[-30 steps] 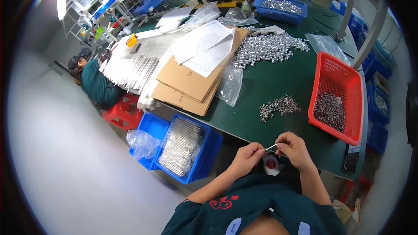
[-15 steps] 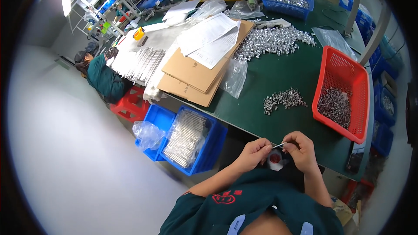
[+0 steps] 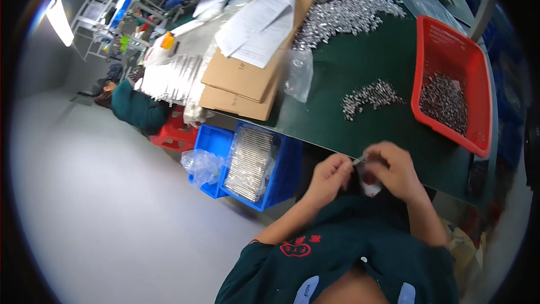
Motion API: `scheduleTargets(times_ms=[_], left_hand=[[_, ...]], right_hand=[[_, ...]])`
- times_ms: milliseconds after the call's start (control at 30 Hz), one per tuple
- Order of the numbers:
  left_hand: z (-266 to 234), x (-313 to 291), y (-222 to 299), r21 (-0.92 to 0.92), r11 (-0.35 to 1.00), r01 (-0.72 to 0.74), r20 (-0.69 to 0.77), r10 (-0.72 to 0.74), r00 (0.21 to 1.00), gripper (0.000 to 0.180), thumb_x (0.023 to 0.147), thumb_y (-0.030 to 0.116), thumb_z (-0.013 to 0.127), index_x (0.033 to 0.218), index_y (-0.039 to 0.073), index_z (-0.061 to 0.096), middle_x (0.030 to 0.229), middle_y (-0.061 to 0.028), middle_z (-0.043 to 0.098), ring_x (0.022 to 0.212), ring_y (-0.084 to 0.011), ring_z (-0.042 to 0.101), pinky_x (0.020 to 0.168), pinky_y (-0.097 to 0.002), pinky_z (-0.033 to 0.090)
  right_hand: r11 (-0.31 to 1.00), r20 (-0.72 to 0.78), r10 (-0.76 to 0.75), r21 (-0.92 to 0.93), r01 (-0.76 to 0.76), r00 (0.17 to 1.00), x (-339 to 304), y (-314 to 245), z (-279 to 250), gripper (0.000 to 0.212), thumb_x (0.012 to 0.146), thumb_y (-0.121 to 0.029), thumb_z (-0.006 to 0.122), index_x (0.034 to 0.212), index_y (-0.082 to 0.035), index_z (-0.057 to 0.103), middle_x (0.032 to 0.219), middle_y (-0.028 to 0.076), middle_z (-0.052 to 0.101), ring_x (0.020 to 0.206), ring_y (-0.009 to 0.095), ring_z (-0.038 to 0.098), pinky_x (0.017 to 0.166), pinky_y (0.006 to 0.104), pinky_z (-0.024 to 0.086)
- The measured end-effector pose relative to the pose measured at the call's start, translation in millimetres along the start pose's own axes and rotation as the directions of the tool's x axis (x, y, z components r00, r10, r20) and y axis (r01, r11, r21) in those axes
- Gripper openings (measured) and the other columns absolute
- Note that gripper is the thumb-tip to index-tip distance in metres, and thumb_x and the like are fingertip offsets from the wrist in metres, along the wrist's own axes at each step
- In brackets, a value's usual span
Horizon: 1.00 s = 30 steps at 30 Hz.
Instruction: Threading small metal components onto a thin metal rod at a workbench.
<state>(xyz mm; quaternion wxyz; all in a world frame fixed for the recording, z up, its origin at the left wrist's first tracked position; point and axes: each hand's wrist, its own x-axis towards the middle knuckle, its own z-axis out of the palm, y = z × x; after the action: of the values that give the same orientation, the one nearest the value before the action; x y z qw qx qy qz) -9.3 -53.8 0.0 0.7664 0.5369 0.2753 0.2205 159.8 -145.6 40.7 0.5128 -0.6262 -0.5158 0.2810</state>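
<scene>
In front of my body, just off the near edge of the green table (image 3: 315, 135), my left hand (image 3: 331, 179) is closed in a pinch. A short, thin, light-coloured metal rod (image 3: 359, 160) sticks out of its fingertips toward the right. My right hand (image 3: 396, 171) is at the rod's far end with bent fingers, smeared by motion, so its grip on the rod is unclear. Beneath the hands a small white and red object (image 3: 370, 184) is partly hidden. A small pile of metal fittings (image 3: 371, 97) lies on the table beyond my hands.
To the right stands a red basket (image 3: 481, 95) of small dark metal parts. Shiny metal pieces (image 3: 349, 17) are heaped farther back, beside cardboard (image 3: 236, 81) with papers (image 3: 256, 28). Blue bins (image 3: 287, 169) with bagged rods stand left. A co-worker (image 3: 135, 107) sits far left.
The view has shifted, so table things sit higher in the picture. My left hand still pinches the rod; my right hand has blurred with motion at its end.
</scene>
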Motion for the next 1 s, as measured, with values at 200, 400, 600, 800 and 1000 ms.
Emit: scheduleTargets(times_ms=[200,400,600,800,1000], left_hand=[[-20,2,2,-0.071,0.997,-0.023,-0.136,0.013,0.991,0.015,0.095,0.014,0.049,0.086,0.003,0.053,0.059,0.0020,0.046,0.050,-0.0055,0.044,0.048,-0.0196,0.038],[-32,-3,2,-0.096,0.995,-0.032,-0.119,0.020,0.993,0.017,0.096,0.015,0.050,0.085,0.002,0.052,0.061,0.0019,0.044,0.052,-0.0051,0.041,0.048,-0.0202,0.037],[-41,-5,-3,-0.125,0.992,-0.029,-0.114,0.015,0.993,0.017,0.095,0.015,0.050,0.086,0.002,0.052,0.062,0.0021,0.045,0.054,-0.0051,0.040,0.049,-0.0206,0.037],[-45,-4,-5,-0.133,0.991,-0.016,-0.113,0.001,0.994,0.016,0.095,0.015,0.051,0.086,0.002,0.052,0.063,0.0018,0.045,0.054,-0.0052,0.041,0.050,-0.0203,0.037],[-46,-2,-7,-0.145,0.989,-0.008,-0.112,-0.009,0.994,0.016,0.095,0.015,0.051,0.085,0.002,0.052,0.063,0.0017,0.046,0.055,-0.0053,0.042,0.050,-0.0201,0.037]], right_hand=[[0.927,-0.178,-0.143,-0.368,0.069,0.974,42,20,-16,0.017,0.077,-0.001,0.063,0.094,0.000,0.059,0.090,0.014,0.058,0.083,0.033,0.059,0.070,0.0364,0.047],[0.867,-0.125,-0.174,-0.490,0.092,0.977,65,32,-4,0.023,0.073,0.001,0.065,0.095,0.000,0.060,0.092,0.014,0.058,0.084,0.032,0.059,0.072,0.0362,0.048],[0.853,-0.090,-0.194,-0.507,0.123,0.977,80,41,11,0.021,0.072,0.001,0.065,0.092,0.000,0.059,0.089,0.013,0.057,0.082,0.033,0.058,0.070,0.0377,0.047],[0.781,-0.108,-0.199,-0.618,0.091,0.974,88,45,21,0.018,0.071,-0.004,0.067,0.089,-0.003,0.061,0.087,0.010,0.058,0.080,0.031,0.059,0.069,0.0380,0.048],[0.701,-0.115,-0.226,-0.708,0.080,0.967,91,48,26,0.017,0.072,-0.006,0.067,0.087,-0.005,0.061,0.086,0.008,0.058,0.081,0.029,0.059,0.068,0.0379,0.049]])
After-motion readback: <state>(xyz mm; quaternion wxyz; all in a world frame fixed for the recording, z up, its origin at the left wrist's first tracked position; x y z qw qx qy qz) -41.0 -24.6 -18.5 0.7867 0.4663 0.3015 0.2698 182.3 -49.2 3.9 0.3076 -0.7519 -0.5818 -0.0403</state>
